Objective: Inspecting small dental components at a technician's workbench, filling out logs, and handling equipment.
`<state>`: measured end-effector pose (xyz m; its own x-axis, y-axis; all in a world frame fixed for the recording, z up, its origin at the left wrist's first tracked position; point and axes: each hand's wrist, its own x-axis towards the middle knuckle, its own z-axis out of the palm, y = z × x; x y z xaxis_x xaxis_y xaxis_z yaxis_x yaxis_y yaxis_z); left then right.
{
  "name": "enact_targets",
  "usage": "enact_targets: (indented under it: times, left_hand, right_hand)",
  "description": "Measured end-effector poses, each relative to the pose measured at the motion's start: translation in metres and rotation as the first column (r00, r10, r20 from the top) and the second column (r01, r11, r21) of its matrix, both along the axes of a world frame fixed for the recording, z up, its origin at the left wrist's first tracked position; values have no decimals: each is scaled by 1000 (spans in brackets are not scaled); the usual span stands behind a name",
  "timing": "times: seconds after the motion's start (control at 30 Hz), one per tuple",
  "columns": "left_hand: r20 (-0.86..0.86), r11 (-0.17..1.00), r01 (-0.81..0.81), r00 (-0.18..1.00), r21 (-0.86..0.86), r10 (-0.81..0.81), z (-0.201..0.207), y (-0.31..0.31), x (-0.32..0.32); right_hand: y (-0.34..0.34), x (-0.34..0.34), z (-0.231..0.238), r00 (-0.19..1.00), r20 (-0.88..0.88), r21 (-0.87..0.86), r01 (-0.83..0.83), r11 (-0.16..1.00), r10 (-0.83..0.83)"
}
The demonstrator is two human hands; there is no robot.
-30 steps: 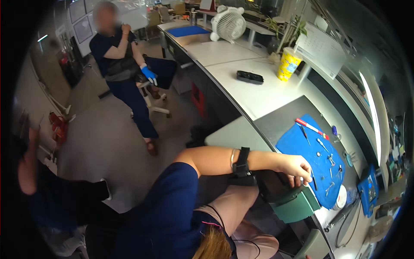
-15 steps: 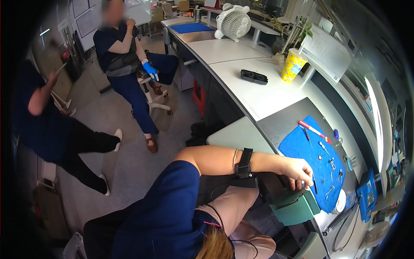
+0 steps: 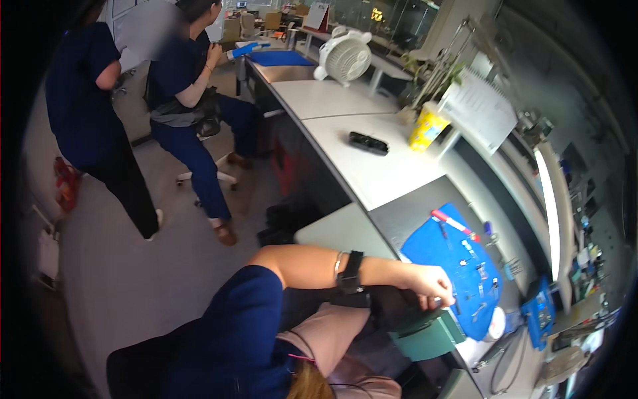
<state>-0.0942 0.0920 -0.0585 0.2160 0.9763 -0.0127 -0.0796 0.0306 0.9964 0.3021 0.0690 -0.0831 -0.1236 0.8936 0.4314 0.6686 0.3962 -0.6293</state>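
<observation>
My left hand (image 3: 433,286) reaches across to the near edge of the bench, its fingers curled downward beside a blue cloth (image 3: 425,243). What the fingers hold, if anything, I cannot make out. A dark, slim tool (image 3: 456,303) lies on the cloth close to my fingertips. Several small metal instruments (image 3: 480,271) are spread over the cloth, with a red-and-white stick (image 3: 454,225) toward its far end. Just below my hand is a green drawer or box (image 3: 427,338). A black strap (image 3: 350,272) circles my left wrist. My right hand is out of view.
A white fan (image 3: 345,56), a black case (image 3: 368,143) and a yellow cup (image 3: 428,126) stand farther along the bench. A blue device (image 3: 539,312) sits at the right, near a round white container (image 3: 496,324). Two people, one seated (image 3: 179,80), one standing (image 3: 83,100), are at left.
The view has shifted, so the bench appears farther left and lower. The seated person's blue-gloved hand has risen from the lap. The standing person has turned. My left hand stays by the cloth.
</observation>
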Motion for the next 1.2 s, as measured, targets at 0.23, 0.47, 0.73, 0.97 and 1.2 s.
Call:
enact_targets:
  times: [0.23, 0.47, 0.73, 0.97, 1.2]
  left_hand:
    - [41, 992, -127, 991, 21, 126, 6, -27, 9]
    - [136, 878, -399, 917, 264, 376, 24, -128, 54]
    - [43, 979, -200, 979, -45, 202, -24, -239, 160]
    - [226, 958, -281, 931, -60, 288, -34, -262, 171]
    - [266, 982, -179, 946, -56, 188, -54, -271, 154]
  right_hand:
    - [-12, 14, 51, 895, -79, -461, -424, 779, 440]
    - [-55, -27, 39, 635, -220, -364, -758, 542, 740]
    - [-120, -88, 19, 458, -148, 184, -858, 479, 877]
    - [-126, -73, 16, 374, -53, 231, -897, 376, 926]
    - [-123, -83, 21, 257, 225, 123, -964, 234, 940]
